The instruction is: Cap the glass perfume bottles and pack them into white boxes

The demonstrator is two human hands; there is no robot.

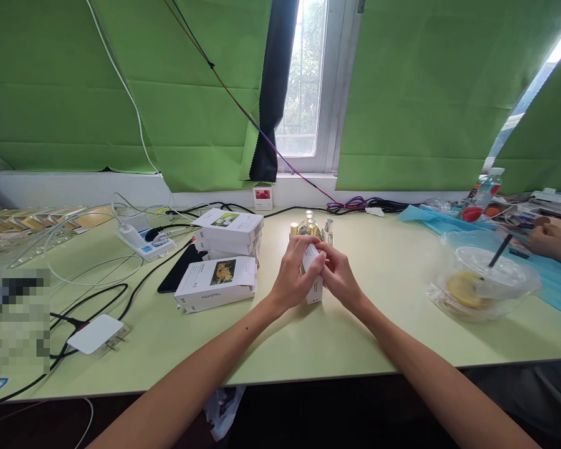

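A small white box [315, 292] stands upright on the table between my two hands. My left hand [295, 271] is wrapped round its left side, with the thumb across its upper part. From the right, my right hand [340, 274] closes on the box's top edge, its fingertips meeting those of the left. The fingers cover most of the box's upper end. Just behind my hands stand several small glass bottles [328, 231] with gold and silver caps, partly hidden. To the left lie a white box with a yellow flower picture [215, 282] and a stack of similar boxes [229, 229].
A dark phone [180, 269] lies beside the boxes. Left are a power strip [147, 243], a white adapter [100, 335] and tangled cables. A bagged drink cup with a straw [477, 284] stands right, near another person's hand [554, 240]. A small box [262, 197] stands by the window.
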